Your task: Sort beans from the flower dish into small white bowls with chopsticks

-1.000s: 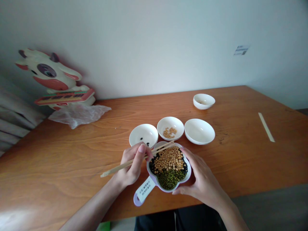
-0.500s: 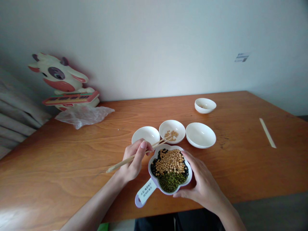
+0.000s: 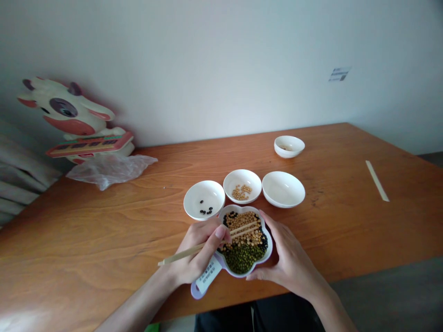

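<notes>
My left hand [image 3: 199,251] is closed round a pair of wooden chopsticks [image 3: 242,229]; their tips rest among the yellow beans in a flower-shaped dish [image 3: 266,251] that holds yellow, black and green beans. My right hand [image 3: 289,258] curls against the dish's right side and steadies it. The dish has a lilac handle with a white label [image 3: 207,275]. Behind it stand three white bowls: the left bowl [image 3: 204,199] holds a few black beans, the middle bowl [image 3: 242,184] holds some yellow beans, and the right bowl [image 3: 284,189] looks empty.
A fourth small white bowl [image 3: 289,146] sits further back on the wooden table [image 3: 104,230]. A chopstick paper sleeve [image 3: 377,180] lies at the right. A cow-shaped toy [image 3: 74,122] and a crumpled clear plastic bag [image 3: 110,168] are at the back left by the wall.
The chopstick tips drew back from over the middle bowl of yellow beans and came down into the mixed dish. My right hand stayed on the dish.
</notes>
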The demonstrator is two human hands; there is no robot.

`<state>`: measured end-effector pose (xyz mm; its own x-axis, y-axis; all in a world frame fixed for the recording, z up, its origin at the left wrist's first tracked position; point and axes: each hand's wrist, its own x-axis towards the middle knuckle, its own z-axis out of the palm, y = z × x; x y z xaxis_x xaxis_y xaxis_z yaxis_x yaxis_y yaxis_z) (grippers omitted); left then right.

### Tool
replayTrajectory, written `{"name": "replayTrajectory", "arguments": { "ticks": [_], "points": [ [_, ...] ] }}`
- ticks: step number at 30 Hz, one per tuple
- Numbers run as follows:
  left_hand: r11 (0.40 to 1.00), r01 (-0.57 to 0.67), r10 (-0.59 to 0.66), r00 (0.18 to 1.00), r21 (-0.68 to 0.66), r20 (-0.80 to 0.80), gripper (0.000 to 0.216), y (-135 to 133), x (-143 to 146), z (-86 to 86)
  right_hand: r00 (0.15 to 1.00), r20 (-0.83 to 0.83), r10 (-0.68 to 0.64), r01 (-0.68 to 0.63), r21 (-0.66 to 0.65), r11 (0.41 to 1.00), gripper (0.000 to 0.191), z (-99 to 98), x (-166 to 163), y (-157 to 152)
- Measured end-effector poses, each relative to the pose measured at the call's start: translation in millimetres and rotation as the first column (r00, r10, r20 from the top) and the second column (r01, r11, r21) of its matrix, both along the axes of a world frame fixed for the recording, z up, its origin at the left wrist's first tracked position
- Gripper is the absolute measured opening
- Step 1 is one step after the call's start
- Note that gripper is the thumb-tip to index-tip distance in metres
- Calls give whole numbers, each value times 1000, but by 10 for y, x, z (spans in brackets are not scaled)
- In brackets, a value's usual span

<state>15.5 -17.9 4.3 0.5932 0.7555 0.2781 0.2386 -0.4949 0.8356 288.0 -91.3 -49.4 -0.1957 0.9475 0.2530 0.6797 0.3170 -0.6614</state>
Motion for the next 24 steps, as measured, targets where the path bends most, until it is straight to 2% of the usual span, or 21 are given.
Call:
{"name": "replayTrajectory", "arguments": {
  "ticks": [13,24],
  "points": [
    [999,25,-26,999,-47,-22,46,23,-2,-107,1000,-30,7,-8,-8,1000,134,-12,-7,9],
    [993,-2,3,1000,117,-14,43,19,27,-114,1000,-28,-8,8,-26,1000,134,-22,-7,-13]
  ]
}}
